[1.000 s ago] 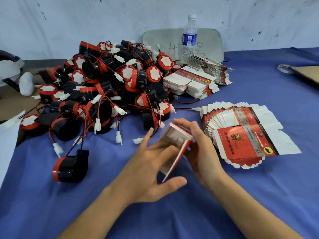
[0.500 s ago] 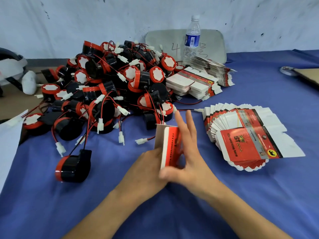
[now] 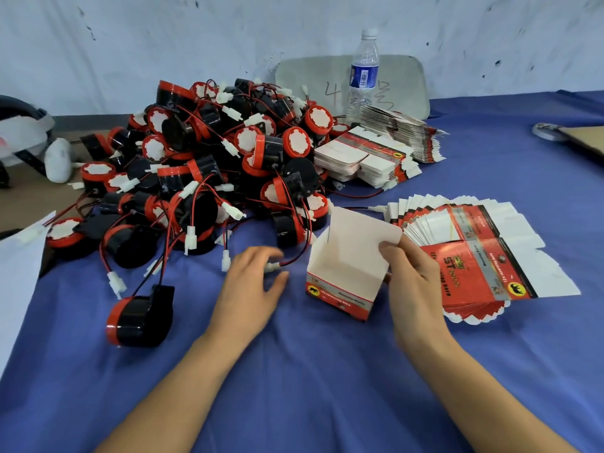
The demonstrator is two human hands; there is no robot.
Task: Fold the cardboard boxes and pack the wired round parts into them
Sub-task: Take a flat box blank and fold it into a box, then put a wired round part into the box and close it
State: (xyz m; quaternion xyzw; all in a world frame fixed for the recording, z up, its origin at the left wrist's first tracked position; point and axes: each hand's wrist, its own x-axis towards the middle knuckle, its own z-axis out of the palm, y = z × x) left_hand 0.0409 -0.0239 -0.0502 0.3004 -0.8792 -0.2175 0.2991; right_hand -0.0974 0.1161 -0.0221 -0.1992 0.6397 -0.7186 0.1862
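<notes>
A heap of black-and-red round wired parts (image 3: 212, 165) fills the upper left; the red-and-white cardboard box (image 3: 343, 276) stands open at centre. The right hand (image 3: 415, 282) pinches its wall and the left hand (image 3: 251, 289) spreads empty fingers. Packing seems next, needing one part grasped.

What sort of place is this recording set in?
Probably a small factory or workshop packing bench: a large heap of black-and-red round wired parts, fanned stacks of flat red-and-white printed cardboard cartons, and one opened red-and-white carton that the right hand holds on the blue cloth-covered table.
</notes>
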